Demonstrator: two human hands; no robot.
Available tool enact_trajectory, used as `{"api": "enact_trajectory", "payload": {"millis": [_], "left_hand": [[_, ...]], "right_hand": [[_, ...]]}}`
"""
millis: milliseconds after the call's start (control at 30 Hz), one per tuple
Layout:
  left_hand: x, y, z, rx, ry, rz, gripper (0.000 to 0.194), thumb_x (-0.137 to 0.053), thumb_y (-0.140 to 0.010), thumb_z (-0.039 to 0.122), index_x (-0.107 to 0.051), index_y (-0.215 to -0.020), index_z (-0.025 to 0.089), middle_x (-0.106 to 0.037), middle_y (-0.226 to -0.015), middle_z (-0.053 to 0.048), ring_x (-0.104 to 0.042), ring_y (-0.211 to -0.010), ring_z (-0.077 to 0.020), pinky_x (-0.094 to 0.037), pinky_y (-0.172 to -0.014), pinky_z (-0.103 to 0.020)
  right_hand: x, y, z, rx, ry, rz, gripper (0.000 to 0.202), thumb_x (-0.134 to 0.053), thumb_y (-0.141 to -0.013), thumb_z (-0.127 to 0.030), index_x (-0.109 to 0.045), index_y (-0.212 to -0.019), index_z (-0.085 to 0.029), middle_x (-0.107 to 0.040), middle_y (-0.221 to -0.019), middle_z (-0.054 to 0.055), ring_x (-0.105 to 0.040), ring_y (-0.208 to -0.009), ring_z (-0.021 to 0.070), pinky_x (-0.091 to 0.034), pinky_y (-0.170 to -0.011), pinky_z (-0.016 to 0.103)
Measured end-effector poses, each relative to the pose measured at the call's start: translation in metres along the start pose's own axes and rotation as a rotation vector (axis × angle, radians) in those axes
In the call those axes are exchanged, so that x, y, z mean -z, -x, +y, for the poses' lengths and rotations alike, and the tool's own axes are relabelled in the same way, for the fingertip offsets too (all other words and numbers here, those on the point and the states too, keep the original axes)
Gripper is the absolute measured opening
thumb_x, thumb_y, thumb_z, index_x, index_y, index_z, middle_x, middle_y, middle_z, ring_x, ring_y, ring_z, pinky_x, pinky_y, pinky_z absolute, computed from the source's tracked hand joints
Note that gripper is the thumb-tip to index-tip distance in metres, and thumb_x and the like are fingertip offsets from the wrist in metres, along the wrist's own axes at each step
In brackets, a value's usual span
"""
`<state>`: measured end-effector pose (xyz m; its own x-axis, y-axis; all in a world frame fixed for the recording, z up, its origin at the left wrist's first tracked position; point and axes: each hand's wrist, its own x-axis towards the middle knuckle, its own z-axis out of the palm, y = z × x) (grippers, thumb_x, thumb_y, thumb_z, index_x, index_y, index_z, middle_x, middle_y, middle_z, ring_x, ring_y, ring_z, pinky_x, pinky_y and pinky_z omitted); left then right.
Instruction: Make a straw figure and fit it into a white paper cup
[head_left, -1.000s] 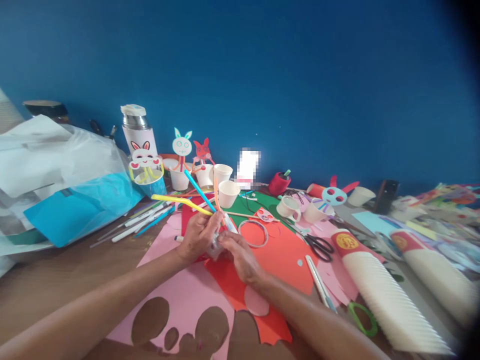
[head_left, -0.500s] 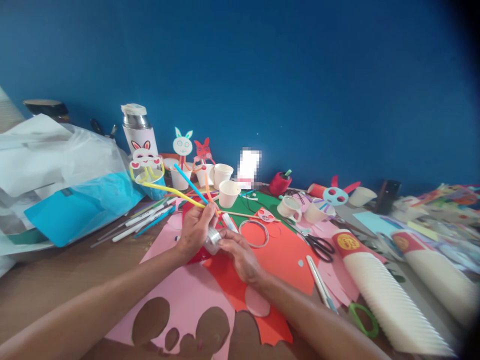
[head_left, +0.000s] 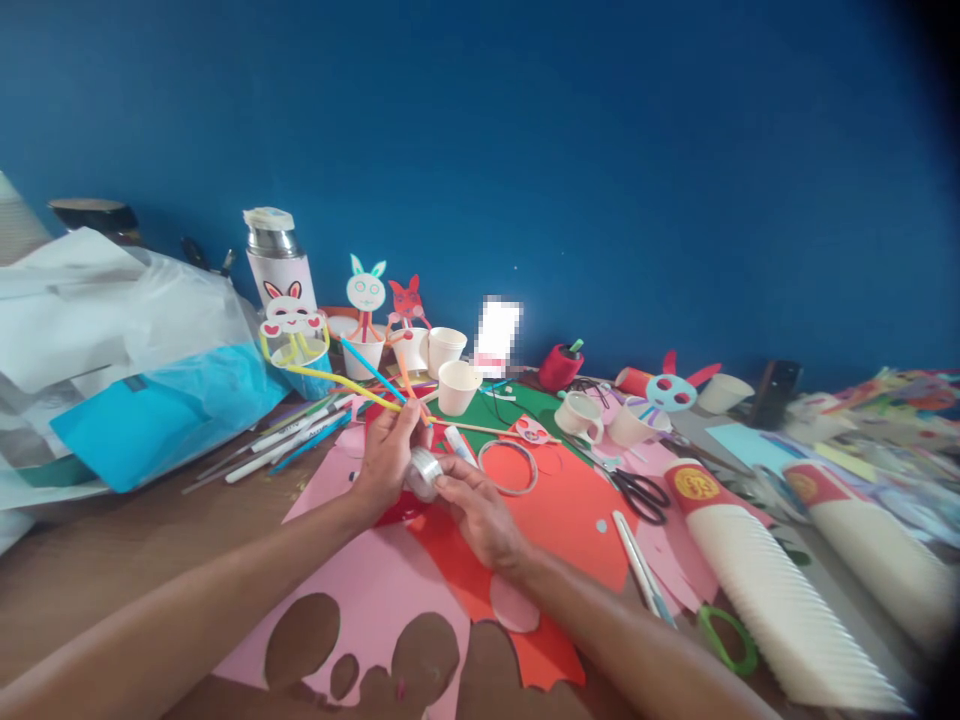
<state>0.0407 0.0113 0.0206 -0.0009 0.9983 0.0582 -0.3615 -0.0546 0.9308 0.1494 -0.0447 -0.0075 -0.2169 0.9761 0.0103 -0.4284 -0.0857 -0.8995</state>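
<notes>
One blue sheet (head_left: 150, 410) lies against a clear plastic bag (head_left: 199, 300) at the far left; next along, a rabbit figure (head_left: 291, 320) with yellow limbs stands in a blue cup (head_left: 311, 378). Several markers (head_left: 296, 437) lie left of a pink sheet (head_left: 360, 570) with holes cut in it. A yellow stick (head_left: 337, 382), a blue stick (head_left: 367, 366) and an orange stick (head_left: 409, 377) fan upward from the left hand (head_left: 386, 452), which grips their lower ends between thumb and fingers. A second ago their tips reached further right; the hand has since shifted a little left, carrying them along. Between the hands is a roll of clear tape (head_left: 424, 472), hard to make out in the first frame and now plainly seen. The right hand (head_left: 480, 510) pinches its right side with thumb and fingertips, in much the same place as before; whether the left fingers also hold it, I cannot tell. Further right, a pale ring (head_left: 535, 470) lies on orange paper (head_left: 577, 515), then come black-handled scissors (head_left: 646, 512) and a stack of paper cups (head_left: 772, 590) on its side, all unmoved.
</notes>
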Motion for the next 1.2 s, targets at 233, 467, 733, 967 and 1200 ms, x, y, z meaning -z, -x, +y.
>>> {"api": "enact_trajectory", "payload": {"millis": [233, 467, 733, 967, 1200], "left_hand": [[0.003, 0.001, 0.001, -0.124, -0.125, -0.033, 0.031, -0.052, -0.079, 0.039, -0.052, -0.059, 0.017, -0.042, -0.042, 0.004, -0.037, -0.039, -0.0060, -0.028, -0.038, -0.018], [0.002, 0.009, 0.000, -0.179, -0.356, -0.130, 0.035, -0.047, -0.081, 0.041, -0.053, -0.056, 0.017, -0.043, -0.046, 0.002, -0.037, -0.042, -0.0076, -0.029, -0.041, -0.021], [0.004, 0.007, 0.001, -0.136, -0.366, -0.135, 0.038, -0.045, -0.083, 0.041, -0.048, -0.054, 0.017, -0.041, -0.045, 0.004, -0.036, -0.041, -0.0066, -0.029, -0.041, -0.021], [0.005, 0.002, -0.001, -0.138, -0.272, -0.126, 0.034, -0.045, -0.084, 0.039, -0.050, -0.060, 0.016, -0.041, -0.044, 0.005, -0.036, -0.041, -0.0064, -0.027, -0.041, -0.020], [0.004, 0.004, 0.001, -0.147, -0.297, -0.139, 0.036, -0.045, -0.084, 0.039, -0.046, -0.056, 0.016, -0.041, -0.045, 0.005, -0.037, -0.041, -0.0057, -0.029, -0.042, -0.020]], "right_hand": [[-0.002, 0.000, -0.004, -0.049, 0.043, 0.002, 0.010, -0.061, -0.070, -0.025, -0.062, -0.077, -0.017, -0.057, -0.068, -0.002, -0.049, -0.062, 0.0108, -0.039, -0.065, 0.025], [-0.005, 0.000, -0.011, -0.102, 0.137, 0.071, 0.012, -0.059, -0.067, -0.027, -0.057, -0.062, -0.016, -0.053, -0.054, -0.002, -0.046, -0.052, 0.0104, -0.036, -0.056, 0.024], [0.000, -0.001, -0.007, -0.089, 0.045, 0.026, 0.011, -0.054, -0.061, -0.017, -0.062, -0.068, -0.015, -0.056, -0.057, -0.002, -0.048, -0.054, 0.0104, -0.038, -0.058, 0.023], [0.003, -0.001, -0.002, -0.062, 0.039, -0.026, 0.016, -0.051, -0.061, -0.014, -0.064, -0.071, -0.015, -0.058, -0.060, -0.001, -0.051, -0.057, 0.0117, -0.040, -0.060, 0.024], [0.000, 0.000, -0.007, -0.098, 0.051, 0.005, 0.009, -0.055, -0.064, -0.021, -0.060, -0.070, -0.015, -0.056, -0.057, -0.001, -0.050, -0.055, 0.0114, -0.041, -0.060, 0.025]]}}
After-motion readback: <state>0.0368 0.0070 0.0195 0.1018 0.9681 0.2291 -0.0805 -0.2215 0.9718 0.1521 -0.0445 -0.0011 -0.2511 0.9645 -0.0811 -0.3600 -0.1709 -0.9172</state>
